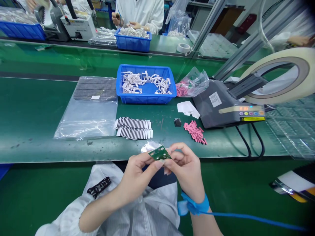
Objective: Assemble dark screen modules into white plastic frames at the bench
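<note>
Identifiable as an electronics assembly workshop by green workbench (pixel 36 114), blue parts bin (pixel 145 99), tape dispenser (pixel 213 108), circuit board (pixel 160 153), corded wrist strap (pixel 199 206) and white-coated co-worker (pixel 150 13) opposite.

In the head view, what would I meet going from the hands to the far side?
Green board held by the left hand and right hand, whitish heap, black-and-white strips, blue bin, farther blue bin, person in white.

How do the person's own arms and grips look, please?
A loose white cloth sleeve ends on the left forearm; the right wrist wears a bright blue band with a thin blue cord, no sleeve visible. Left grip and right grip are gloveless.
</note>
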A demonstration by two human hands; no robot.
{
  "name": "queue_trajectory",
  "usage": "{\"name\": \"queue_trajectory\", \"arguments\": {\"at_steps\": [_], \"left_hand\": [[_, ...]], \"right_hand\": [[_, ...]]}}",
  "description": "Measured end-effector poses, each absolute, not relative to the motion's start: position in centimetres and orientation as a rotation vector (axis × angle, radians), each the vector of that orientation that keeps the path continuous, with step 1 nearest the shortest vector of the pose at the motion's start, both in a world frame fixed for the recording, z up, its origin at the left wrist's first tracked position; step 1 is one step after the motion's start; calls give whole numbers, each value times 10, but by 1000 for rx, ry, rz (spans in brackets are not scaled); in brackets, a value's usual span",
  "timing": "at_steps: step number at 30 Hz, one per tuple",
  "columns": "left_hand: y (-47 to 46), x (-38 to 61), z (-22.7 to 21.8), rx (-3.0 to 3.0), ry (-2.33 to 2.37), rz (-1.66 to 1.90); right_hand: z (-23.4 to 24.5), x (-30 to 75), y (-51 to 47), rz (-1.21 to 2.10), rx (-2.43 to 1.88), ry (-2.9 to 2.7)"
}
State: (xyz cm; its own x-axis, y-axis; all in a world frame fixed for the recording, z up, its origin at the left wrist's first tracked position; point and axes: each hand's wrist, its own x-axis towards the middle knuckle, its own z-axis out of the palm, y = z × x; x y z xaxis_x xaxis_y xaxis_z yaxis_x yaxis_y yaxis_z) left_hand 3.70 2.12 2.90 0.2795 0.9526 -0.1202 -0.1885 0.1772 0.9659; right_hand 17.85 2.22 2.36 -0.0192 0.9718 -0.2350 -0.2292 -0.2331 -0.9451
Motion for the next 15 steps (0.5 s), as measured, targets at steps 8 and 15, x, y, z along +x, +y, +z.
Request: {"name": "queue_trajectory", "arguments": {"at_steps": [8,15], "left_hand": [[31,43,28,1015,1016,1068],[51,38,28,1085,1210,1260]], "right_hand": [[21,177,24,1278,-1160,-1030],[12,157,44,905,-1207,-1208]]}}
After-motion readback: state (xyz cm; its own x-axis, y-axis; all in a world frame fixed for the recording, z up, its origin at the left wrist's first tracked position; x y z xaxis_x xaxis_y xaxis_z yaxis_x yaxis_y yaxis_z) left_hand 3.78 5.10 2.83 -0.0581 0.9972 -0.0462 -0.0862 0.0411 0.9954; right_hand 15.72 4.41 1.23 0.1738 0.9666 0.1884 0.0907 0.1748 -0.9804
